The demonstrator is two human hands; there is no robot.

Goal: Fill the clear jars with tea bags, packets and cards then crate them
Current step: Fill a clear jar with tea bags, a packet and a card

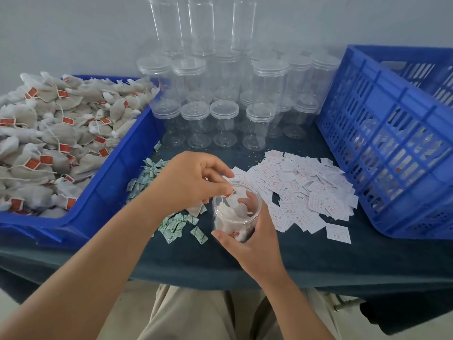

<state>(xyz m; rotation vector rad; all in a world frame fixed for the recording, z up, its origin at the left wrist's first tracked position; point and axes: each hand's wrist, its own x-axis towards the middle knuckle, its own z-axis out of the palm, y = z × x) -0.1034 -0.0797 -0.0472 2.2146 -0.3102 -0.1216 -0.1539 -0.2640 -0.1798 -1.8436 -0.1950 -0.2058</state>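
the right hand [253,241] grips an open clear jar [221,220] from the side, thumb on its near wall and fingers curled round the far wall, visible through the plastic. the jar is over the near part of the dark-covered table [318,261], between the scattered packets and the cards; whether its base touches the cloth i cannot tell. several tea bags [239,211] already lie inside it

the left hand [191,182] is at the jar's mouth, its fingertips pinched together on a tea bag's red tag [229,193] right at the rim, with another pale bag showing just under the palm

on the left a blue tray [117,173] holds a big heap of tea bags with red tags [49,133]. small green-and-white packets [176,224] lie strewn on the cloth beside the tray and under the left wrist. a pile of white cards with red print [313,192] spreads to the right of the jar. behind them stand rows of lidded empty jars [224,119], some stacked against the wall. a blue slotted crate [382,133] sits tilted at the right edge of the table
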